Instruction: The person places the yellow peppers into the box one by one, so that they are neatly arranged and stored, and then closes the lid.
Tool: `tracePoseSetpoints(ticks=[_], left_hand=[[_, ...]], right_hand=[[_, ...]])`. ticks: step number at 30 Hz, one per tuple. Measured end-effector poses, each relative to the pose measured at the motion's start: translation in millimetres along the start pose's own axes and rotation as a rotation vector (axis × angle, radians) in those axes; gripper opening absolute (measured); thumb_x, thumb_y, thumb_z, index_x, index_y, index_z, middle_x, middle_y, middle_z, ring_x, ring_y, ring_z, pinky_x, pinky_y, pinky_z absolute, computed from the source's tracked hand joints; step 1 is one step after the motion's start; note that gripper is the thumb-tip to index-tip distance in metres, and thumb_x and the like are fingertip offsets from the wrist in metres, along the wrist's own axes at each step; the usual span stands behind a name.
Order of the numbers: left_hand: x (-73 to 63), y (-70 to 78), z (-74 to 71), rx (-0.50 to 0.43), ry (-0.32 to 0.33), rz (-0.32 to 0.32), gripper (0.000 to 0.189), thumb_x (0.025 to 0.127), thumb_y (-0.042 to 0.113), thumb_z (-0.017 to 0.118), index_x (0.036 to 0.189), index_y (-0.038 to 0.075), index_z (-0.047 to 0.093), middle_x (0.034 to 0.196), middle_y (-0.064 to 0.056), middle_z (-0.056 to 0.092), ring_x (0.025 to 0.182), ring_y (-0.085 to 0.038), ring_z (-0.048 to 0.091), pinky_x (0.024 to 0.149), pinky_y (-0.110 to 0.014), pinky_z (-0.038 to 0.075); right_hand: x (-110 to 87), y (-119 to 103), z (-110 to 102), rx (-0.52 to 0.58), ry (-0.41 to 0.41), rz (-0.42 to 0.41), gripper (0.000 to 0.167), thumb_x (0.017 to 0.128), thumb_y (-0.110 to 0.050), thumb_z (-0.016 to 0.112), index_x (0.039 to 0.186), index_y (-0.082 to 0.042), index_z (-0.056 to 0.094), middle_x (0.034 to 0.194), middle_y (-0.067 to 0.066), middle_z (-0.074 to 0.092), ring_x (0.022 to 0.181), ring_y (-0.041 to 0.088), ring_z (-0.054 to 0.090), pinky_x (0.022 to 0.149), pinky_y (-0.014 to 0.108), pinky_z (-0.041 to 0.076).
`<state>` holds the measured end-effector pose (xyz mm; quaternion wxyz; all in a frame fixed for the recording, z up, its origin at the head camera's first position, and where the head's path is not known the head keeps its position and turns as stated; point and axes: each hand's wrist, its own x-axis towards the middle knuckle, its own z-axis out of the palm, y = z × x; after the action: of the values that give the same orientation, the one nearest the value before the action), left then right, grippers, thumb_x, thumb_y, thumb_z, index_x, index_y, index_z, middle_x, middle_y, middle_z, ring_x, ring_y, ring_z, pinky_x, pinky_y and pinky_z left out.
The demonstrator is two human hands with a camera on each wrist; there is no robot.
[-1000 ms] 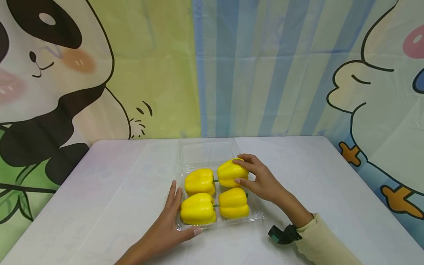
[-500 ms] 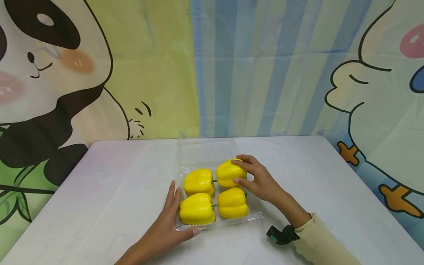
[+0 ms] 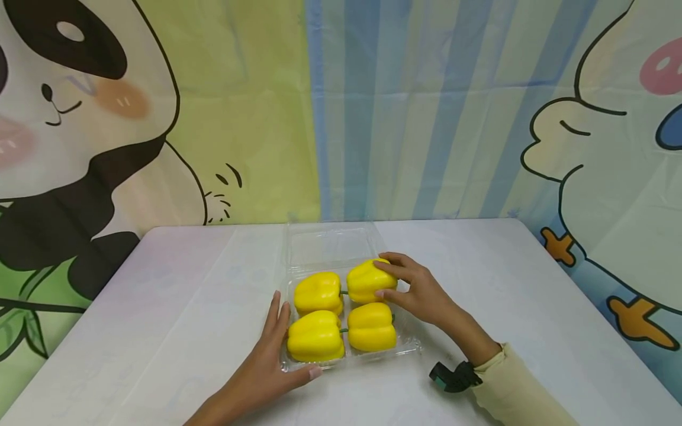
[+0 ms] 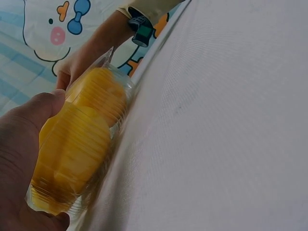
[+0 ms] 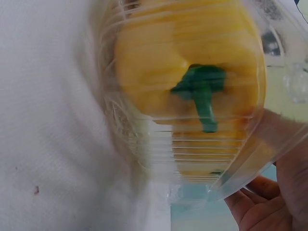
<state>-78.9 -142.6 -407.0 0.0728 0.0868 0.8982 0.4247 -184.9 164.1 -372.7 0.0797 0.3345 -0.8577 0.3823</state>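
Observation:
Several yellow bell peppers lie in a clear plastic clamshell box [image 3: 367,357], two by two, with green stems. My right hand [image 3: 421,290] grips the back right bell pepper [image 3: 367,283] between thumb and fingers, from its right side. The front right bell pepper [image 3: 371,327] lies below that hand. My left hand [image 3: 272,355] rests against the box's front left corner, fingers straight along the left side, thumb at the front edge. Beside it are the front left bell pepper [image 3: 315,336] and the back left bell pepper [image 3: 318,293]. In the right wrist view, a green stem [image 5: 204,96] shows through the box wall.
The box's clear lid [image 3: 333,247] lies folded back toward the far table edge. A white cloth covers the table [image 3: 176,313]. Behind it hangs a cartoon-printed curtain [image 3: 367,106]. A black wrist device [image 3: 454,377] sits by the right sleeve [image 3: 514,384].
My right hand and the back right bell pepper have sunk slightly. The front right bell pepper has shifted a little to the left. The left hand keeps its place at the box.

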Motion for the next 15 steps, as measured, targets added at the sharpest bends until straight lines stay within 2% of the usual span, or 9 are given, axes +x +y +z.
tracePoseSetpoints(ticks=[7, 15], left_hand=[[0.5, -0.6, -0.8, -0.003, 0.002, 0.010, 0.123, 0.072, 0.062, 0.077, 0.157, 0.014, 0.004, 0.155, 0.019, -0.027, 0.146, -0.032, 0.000, 0.108, -0.065, 0.020], [-1.0, 0.3, -0.2, -0.003, 0.003, 0.024, 0.121, 0.074, 0.062, 0.075, 0.157, 0.014, 0.003, 0.156, 0.017, -0.026, 0.146, -0.034, 0.001, 0.107, -0.066, 0.020]], right_hand=[[0.1, 0.1, 0.2, -0.003, -0.003, 0.025, 0.052, 0.087, -0.019, 0.075, 0.134, -0.003, 0.058, 0.144, 0.015, 0.047, 0.129, 0.031, 0.048, 0.096, 0.041, 0.047], [-0.9, -0.3, 5.2, 0.048, 0.047, 0.038, 0.051, 0.084, -0.018, 0.077, 0.130, -0.004, 0.062, 0.142, 0.013, 0.050, 0.123, 0.030, 0.053, 0.093, 0.039, 0.049]])
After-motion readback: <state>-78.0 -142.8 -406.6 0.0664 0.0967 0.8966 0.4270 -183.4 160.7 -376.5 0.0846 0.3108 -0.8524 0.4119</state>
